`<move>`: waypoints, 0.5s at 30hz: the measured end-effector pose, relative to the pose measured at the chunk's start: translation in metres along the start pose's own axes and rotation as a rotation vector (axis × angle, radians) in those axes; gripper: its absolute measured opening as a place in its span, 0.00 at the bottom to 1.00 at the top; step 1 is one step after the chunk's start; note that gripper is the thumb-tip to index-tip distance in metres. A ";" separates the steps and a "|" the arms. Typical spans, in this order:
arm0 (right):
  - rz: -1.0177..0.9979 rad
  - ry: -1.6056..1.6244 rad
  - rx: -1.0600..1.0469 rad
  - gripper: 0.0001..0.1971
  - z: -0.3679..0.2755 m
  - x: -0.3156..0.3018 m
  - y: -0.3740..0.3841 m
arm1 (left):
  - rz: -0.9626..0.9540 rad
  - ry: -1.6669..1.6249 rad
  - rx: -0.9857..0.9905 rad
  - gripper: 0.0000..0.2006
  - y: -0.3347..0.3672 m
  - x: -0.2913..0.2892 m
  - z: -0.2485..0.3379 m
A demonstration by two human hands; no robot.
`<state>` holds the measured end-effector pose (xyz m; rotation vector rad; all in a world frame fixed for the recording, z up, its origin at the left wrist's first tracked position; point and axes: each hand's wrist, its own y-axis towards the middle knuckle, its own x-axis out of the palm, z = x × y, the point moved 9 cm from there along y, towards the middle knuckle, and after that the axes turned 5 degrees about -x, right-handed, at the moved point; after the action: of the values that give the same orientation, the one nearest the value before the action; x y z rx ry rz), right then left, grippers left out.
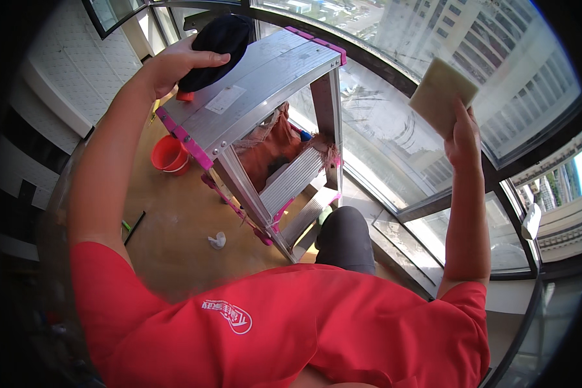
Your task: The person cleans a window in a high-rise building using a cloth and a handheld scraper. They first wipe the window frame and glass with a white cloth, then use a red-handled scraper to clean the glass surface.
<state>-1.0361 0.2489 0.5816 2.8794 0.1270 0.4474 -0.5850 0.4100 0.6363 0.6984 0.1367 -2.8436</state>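
Observation:
My left hand [173, 63] is closed on the near edge of a dark oval thing [224, 46], soft-looking, whose kind I cannot make out. It is over the far left end of the silver stepladder's platform [271, 68], with a small red piece [185, 96] just below. Raised on the right, my right hand [464, 139] grips a square beige scrubbing pad [441, 97] by its lower corner. The pad is in front of the window glass [394, 129], which has smears across it; whether it touches the pane I cannot tell.
Rust-coloured cloth [265, 145] hangs inside the ladder, above its ribbed step [294, 178]. A red bucket [170, 155], a white crumpled scrap [217, 240] and a thin black stick [136, 227] are on the brown floor. Dark window frames [498, 173] curve around the right side.

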 end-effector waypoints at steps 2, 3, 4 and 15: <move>-0.041 -0.045 0.007 0.22 0.017 0.030 0.025 | -0.056 -0.107 -0.068 0.33 0.014 0.002 -0.012; -0.081 -0.056 -0.012 0.20 0.023 0.051 0.037 | -0.055 -0.181 -0.109 0.31 0.017 0.001 -0.016; -0.122 -0.076 -0.010 0.20 0.036 0.065 0.054 | -0.052 -0.212 -0.130 0.29 0.022 0.006 -0.017; -0.836 -0.002 0.344 0.20 0.141 0.270 0.122 | -0.016 -0.394 -0.428 0.37 0.034 0.006 -0.037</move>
<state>-0.7299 0.1331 0.5573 2.7774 1.4466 0.2629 -0.5659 0.3811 0.6000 0.0491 0.6586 -2.7581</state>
